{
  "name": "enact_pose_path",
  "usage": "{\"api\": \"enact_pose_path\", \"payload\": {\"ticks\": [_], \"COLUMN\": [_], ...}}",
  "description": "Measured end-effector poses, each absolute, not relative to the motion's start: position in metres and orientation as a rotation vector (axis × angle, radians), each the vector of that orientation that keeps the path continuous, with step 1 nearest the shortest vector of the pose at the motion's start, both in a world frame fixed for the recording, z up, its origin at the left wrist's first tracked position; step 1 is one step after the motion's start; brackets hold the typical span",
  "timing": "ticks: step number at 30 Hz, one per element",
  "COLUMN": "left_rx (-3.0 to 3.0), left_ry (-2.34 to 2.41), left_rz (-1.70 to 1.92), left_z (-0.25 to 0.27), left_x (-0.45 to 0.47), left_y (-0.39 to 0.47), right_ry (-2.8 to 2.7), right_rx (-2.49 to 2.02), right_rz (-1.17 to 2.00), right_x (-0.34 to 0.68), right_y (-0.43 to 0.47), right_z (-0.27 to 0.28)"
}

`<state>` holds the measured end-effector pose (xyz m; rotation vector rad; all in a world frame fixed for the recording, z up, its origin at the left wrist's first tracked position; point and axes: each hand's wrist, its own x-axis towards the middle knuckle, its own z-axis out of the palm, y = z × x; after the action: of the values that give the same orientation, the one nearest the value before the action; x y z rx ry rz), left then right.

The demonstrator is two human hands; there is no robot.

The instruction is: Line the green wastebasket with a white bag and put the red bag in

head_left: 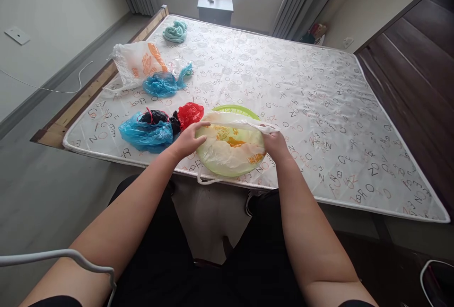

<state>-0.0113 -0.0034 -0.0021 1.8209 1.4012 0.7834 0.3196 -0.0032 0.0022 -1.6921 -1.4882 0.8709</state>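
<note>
A white plastic bag (216,148) with orange print lies spread over a round light-green basin or basket (239,108) near the mattress's front edge. My left hand (189,141) is at the bag's left side, its thumb and forefinger on the edge and its other fingers hidden. At the upper right, my right hand (275,144) is closed round the bunched handle of that bag. Another white handle loop hangs toward the front edge. Just left of my left hand are a red plastic bag (190,114), a black bag (154,117) and a crumpled blue bag (147,134).
The mattress (319,108) rests in a wooden bed frame (85,101). Farther back lie a clear bag with orange print (138,63), another blue bag (161,84) and a rolled teal cloth (175,31). A white cable (53,254) crosses near my left arm.
</note>
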Motion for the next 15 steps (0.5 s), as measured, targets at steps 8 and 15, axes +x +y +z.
{"api": "enact_pose_path", "payload": {"ticks": [8,15], "left_rx": [2.003,2.016], "left_ry": [1.623,1.684], "left_rz": [0.666,0.544], "left_z": [-0.016,-0.012], "left_x": [-0.001,-0.003], "left_y": [0.007,0.005], "right_ry": [-1.714,-1.725], "right_rx": [-1.771,-1.797], "right_rz": [0.486,0.448], "right_x": [0.299,0.296], "right_y": [-0.005,-0.002], "right_z": [0.007,0.015]}}
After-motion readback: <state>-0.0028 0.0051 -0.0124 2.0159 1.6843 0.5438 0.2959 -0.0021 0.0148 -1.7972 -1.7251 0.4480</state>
